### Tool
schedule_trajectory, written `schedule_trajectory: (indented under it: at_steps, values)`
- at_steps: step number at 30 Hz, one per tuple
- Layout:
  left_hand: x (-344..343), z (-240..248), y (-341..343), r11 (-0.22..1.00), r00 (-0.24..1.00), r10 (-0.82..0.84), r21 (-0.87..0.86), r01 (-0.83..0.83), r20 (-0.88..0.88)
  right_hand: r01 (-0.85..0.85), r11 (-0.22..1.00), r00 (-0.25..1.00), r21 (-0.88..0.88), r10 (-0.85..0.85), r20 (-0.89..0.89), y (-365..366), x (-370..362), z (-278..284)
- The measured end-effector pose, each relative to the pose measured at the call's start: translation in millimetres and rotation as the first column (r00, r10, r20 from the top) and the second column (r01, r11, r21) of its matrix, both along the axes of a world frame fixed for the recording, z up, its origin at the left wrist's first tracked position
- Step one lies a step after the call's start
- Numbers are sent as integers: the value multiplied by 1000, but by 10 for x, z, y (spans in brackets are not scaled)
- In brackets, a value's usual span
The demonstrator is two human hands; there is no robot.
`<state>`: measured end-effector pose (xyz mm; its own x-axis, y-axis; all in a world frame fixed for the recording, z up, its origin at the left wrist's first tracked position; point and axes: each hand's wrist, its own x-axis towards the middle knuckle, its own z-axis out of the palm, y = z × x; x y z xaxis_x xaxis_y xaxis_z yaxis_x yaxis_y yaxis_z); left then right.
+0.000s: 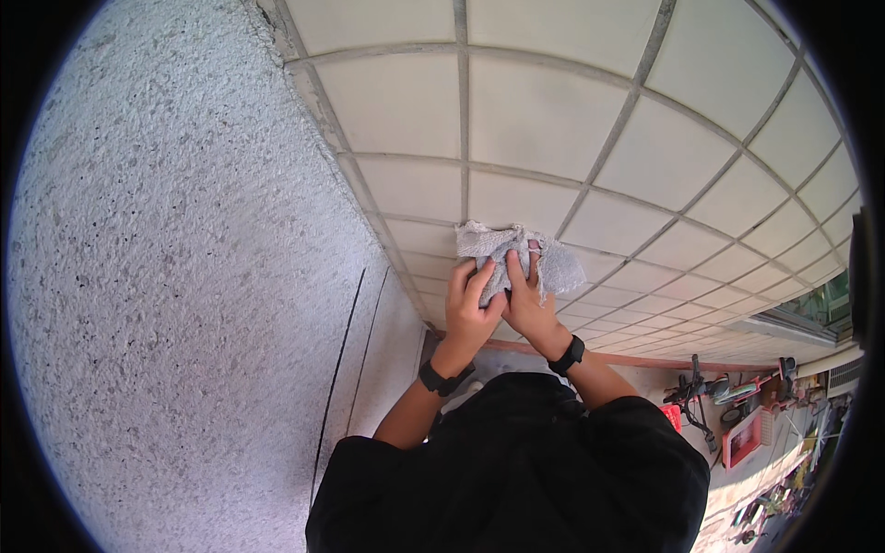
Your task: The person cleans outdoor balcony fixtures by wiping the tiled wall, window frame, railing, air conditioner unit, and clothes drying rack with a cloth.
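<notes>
I see one red crate (727, 450) at far right, its contents too small for me to make out. Both forearms reach up from below, angled inward (a dark band (569, 355) on each wrist, two in all). My left hand (472, 311) and right hand (532, 309) lie finger-bent on one grey cloth (562, 267) against the tiled wall (544, 115); whether they grip it, I cannot tell.

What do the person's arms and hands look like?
The left hand and right hand are bare, with no gloves. A black band circles each wrist: left band, right band. The forearms are bare below loose black sleeves.
</notes>
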<state>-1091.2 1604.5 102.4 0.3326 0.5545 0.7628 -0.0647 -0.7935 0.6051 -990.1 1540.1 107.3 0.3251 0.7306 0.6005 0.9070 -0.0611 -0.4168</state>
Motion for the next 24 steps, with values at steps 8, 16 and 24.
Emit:
schedule_trajectory:
  at_steps: [8, 16, 24]
  values:
    - [-291, 648, 256, 945, 941, 321, -102, -311, 111, -353, 933, 926, 74, 337, 171, 568, -279, 921]
    - [157, 1053, 129, 971, 948, 194, 91, -223, 253, -251, 935, 945, 251, 182, 271, 280, 41, 1243]
    - [316, 905, -162, 993, 992, 13, 116, -28, 126, -113, 923, 971, 367, 24, 238, -2, 292, 842]
